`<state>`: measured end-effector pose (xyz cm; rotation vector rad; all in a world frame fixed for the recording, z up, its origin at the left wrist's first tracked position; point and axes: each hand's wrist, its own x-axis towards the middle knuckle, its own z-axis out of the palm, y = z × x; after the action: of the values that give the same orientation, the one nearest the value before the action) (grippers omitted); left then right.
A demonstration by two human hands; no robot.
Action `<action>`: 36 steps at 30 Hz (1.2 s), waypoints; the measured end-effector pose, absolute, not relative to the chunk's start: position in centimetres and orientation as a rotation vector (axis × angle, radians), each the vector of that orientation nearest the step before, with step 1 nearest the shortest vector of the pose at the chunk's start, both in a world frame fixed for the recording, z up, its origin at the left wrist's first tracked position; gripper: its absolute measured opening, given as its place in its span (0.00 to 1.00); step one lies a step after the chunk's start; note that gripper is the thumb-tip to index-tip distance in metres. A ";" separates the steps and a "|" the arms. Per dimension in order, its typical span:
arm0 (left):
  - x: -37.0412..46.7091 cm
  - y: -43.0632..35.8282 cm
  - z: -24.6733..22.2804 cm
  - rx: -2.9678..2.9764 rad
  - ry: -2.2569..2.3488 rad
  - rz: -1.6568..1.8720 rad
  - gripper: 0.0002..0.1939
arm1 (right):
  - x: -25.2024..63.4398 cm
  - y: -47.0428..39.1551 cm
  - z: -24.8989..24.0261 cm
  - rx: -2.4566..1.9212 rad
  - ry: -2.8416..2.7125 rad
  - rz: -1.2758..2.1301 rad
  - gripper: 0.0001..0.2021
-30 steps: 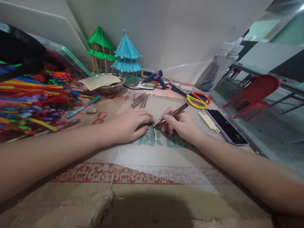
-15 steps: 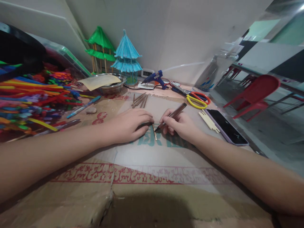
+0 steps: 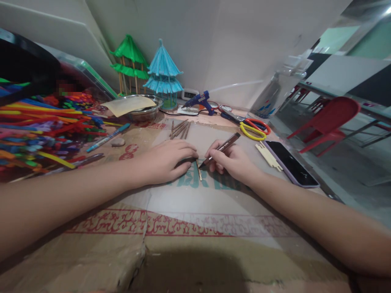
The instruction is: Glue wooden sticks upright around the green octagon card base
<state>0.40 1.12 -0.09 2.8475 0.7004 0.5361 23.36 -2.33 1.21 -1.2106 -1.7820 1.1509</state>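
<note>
A brown marker [image 3: 224,146] is gripped in my right hand [image 3: 229,159], its dark tip touching or nearly touching a thin wooden stick [image 3: 199,171]. The stick lies on the translucent sheet [image 3: 171,203] over printed cardboard. My left hand [image 3: 171,160] rests palm down, with its fingertips closed on the stick's upper end, which they hide. Just beyond my left hand lies a small pile of brown sticks [image 3: 181,129]. Several pale sticks [image 3: 269,156] are to the right of my right hand, beside a phone [image 3: 291,164].
Colourful pipe cleaners [image 3: 39,126] heap at the left, near a blue pen [image 3: 108,137]. Behind stand a metal bowl [image 3: 146,114], green [image 3: 130,61] and blue [image 3: 163,73] model pavilions, a glue gun [image 3: 200,99] and scissors [image 3: 253,129].
</note>
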 end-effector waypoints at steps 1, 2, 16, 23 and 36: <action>0.4 1.1 0.0 2.846 0.704 0.533 0.15 | 23.3 -2.3 1.2 -1.212 -1.777 1.141 0.09; 0.4 1.1 0.0 2.844 0.706 0.528 0.15 | 23.3 -2.3 1.1 -1.211 -1.771 1.133 0.09; 0.3 1.1 -0.2 2.870 0.730 0.524 0.13 | 23.4 -2.3 1.3 -1.198 -1.788 1.215 0.08; 0.4 1.0 0.0 2.856 0.749 0.507 0.13 | 23.3 -2.1 1.0 -1.190 -1.755 1.150 0.09; 0.4 1.0 0.0 2.852 0.750 0.521 0.14 | 23.3 -1.9 0.9 -1.188 -1.754 1.124 0.08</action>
<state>0.43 1.02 -0.02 2.8523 0.7496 0.5209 23.29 -1.91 0.88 -1.1876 -1.7544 1.1243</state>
